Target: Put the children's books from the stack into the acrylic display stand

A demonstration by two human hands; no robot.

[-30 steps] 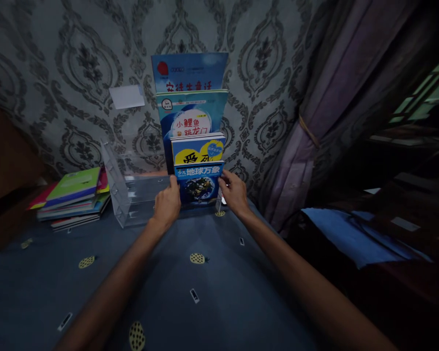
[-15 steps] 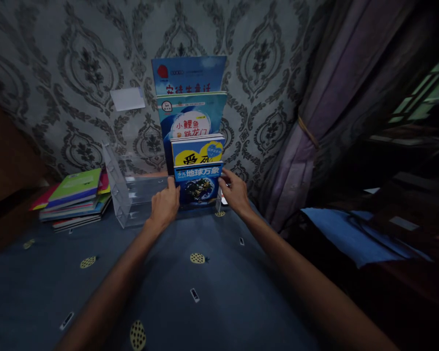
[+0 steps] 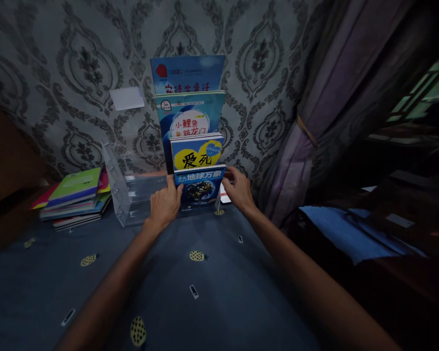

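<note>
A small dark-blue book [image 3: 200,189] with a globe on its cover stands at the front of a clear tiered rack [image 3: 117,192]. My left hand [image 3: 165,202] is closed on its left edge, thumb on the cover. At its right edge, my right hand [image 3: 238,189] pinches with thumb and fingers. Behind it rise a yellow-and-blue book [image 3: 197,155], a teal book [image 3: 193,113] and, tallest at the back, a blue book [image 3: 190,73]. The rack's left part holds no books, and its lower right part is mostly hidden.
To the left of the rack lies a stack of books [image 3: 76,195] with a green one on top. The dark tablecloth [image 3: 161,273] has pineapple prints. Patterned wallpaper [image 3: 259,58] is behind, a tied purple curtain [image 3: 296,161] to the right, and a blue cloth [image 3: 336,234] beyond.
The front book's top edge has dropped slightly and shifted right, showing more of the yellow-and-blue cover behind. Both hands stay at its sides.
</note>
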